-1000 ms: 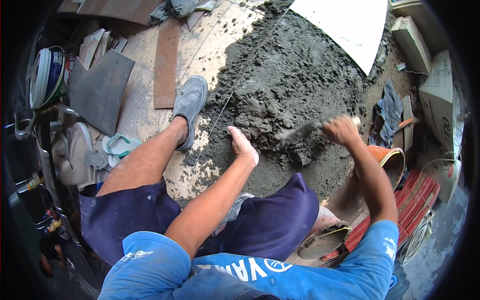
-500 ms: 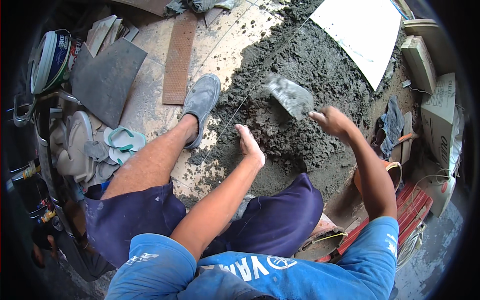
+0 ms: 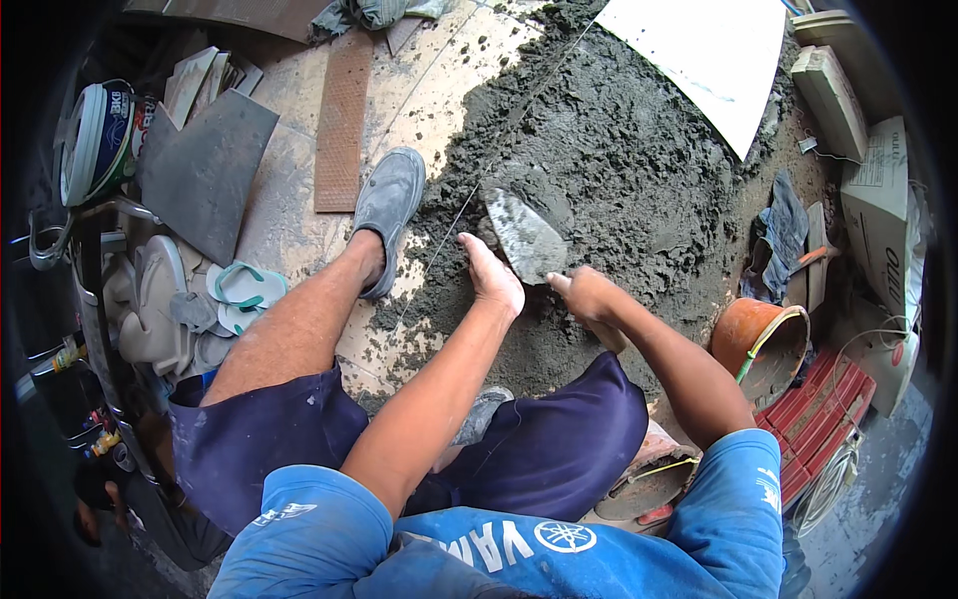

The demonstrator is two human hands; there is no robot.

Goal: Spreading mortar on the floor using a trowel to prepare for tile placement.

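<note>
My right hand [image 3: 589, 298] is closed around the handle of a trowel, whose blade [image 3: 529, 240] is smeared with grey mortar. The blade lies low over a bed of wet mortar [image 3: 649, 200], its tip pointing away and to the left. Close to the blade's left edge, my left hand [image 3: 491, 276] is held with fingers stretched out and the palm turned toward the trowel. I see nothing held in it. A thin taut string [image 3: 454, 224] runs along the mortar's left side, near the left fingertips.
A large white tile [image 3: 699, 65] lies at the far right. Orange buckets [image 3: 743, 339] and a blue-grey cloth [image 3: 780, 240] are on the right. A brown plank [image 3: 342, 130], a dark tile [image 3: 212, 165] and flip-flops [image 3: 247, 287] lie left, beside my shoe [image 3: 389, 215].
My right hand has brought the trowel left and nearer, beside my left hand. The left hand has shifted only slightly.
</note>
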